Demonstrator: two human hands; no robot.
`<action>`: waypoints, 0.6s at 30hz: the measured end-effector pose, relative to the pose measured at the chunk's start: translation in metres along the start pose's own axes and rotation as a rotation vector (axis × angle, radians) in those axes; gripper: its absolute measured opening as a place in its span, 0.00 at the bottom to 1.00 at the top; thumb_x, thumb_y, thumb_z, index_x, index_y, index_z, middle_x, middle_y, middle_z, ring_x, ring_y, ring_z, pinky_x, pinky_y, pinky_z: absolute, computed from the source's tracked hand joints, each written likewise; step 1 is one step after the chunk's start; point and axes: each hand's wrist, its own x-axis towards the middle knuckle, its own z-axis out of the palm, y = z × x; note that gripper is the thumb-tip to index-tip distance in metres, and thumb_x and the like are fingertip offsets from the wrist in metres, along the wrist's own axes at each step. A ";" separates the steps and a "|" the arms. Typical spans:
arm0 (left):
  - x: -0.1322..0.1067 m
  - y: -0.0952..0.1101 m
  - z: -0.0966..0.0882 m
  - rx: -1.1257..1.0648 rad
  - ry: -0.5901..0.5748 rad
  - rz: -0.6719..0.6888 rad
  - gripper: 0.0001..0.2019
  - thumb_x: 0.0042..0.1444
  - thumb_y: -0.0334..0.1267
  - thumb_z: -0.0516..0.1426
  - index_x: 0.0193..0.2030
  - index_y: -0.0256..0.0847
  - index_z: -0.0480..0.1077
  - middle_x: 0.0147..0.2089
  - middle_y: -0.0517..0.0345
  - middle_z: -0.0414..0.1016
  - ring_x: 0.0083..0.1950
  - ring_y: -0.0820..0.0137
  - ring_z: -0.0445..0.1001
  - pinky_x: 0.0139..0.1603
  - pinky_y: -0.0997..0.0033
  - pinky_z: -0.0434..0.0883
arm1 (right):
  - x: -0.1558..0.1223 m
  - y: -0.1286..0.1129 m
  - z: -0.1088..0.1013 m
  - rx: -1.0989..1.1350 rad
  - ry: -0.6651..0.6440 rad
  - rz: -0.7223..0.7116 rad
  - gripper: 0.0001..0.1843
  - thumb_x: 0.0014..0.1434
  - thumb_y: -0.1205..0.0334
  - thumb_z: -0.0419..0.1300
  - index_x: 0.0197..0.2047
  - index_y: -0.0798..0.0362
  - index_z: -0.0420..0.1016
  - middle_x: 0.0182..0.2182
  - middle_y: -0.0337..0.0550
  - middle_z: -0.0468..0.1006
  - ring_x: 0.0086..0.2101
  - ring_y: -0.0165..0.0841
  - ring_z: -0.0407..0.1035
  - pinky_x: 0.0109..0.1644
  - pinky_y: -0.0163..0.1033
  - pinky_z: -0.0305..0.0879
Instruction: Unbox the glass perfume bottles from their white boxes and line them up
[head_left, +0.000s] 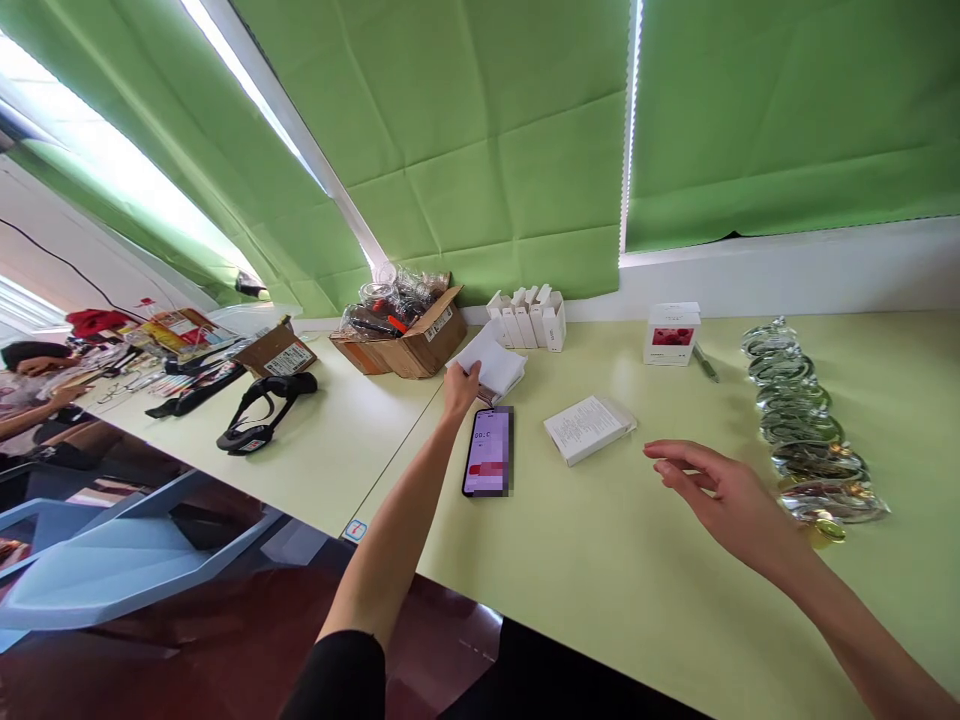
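My left hand (460, 388) reaches forward and pinches the near edge of a white paper sheet (484, 350) on a small pile of folded papers. Just below this hand lies a phone (487, 455) with its screen lit and partly blurred. My right hand (724, 500) hovers above the table with fingers apart and nothing in them. To its left, a flat white box (589, 428) with printed text lies on the table, with something clear at its right end. Right of that hand runs a row of shiny items in clear plastic (799, 400).
Several narrow white boxes (529, 318) stand behind the papers. A white box with a red picture (672, 335) stands beside a pen (706, 363). At the left are a cardboard box (420, 345) full of plastic-wrapped things, a black headset (264, 412) and a blue chair (127, 560). Another person sits far left.
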 end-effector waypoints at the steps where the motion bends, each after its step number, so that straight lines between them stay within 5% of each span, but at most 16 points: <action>1: 0.001 -0.002 -0.001 0.023 -0.001 0.000 0.14 0.57 0.44 0.55 0.26 0.37 0.70 0.27 0.51 0.74 0.32 0.63 0.72 0.33 0.69 0.65 | 0.000 0.000 0.000 -0.010 -0.005 -0.001 0.24 0.59 0.39 0.56 0.46 0.47 0.81 0.49 0.49 0.81 0.44 0.43 0.78 0.39 0.44 0.78; 18: 0.023 -0.012 -0.016 0.278 -0.026 -0.067 0.12 0.55 0.42 0.58 0.37 0.37 0.78 0.38 0.45 0.81 0.44 0.55 0.78 0.39 0.65 0.68 | -0.002 -0.001 0.004 -0.178 -0.133 -0.101 0.20 0.66 0.45 0.51 0.46 0.47 0.79 0.46 0.46 0.82 0.41 0.38 0.78 0.39 0.41 0.77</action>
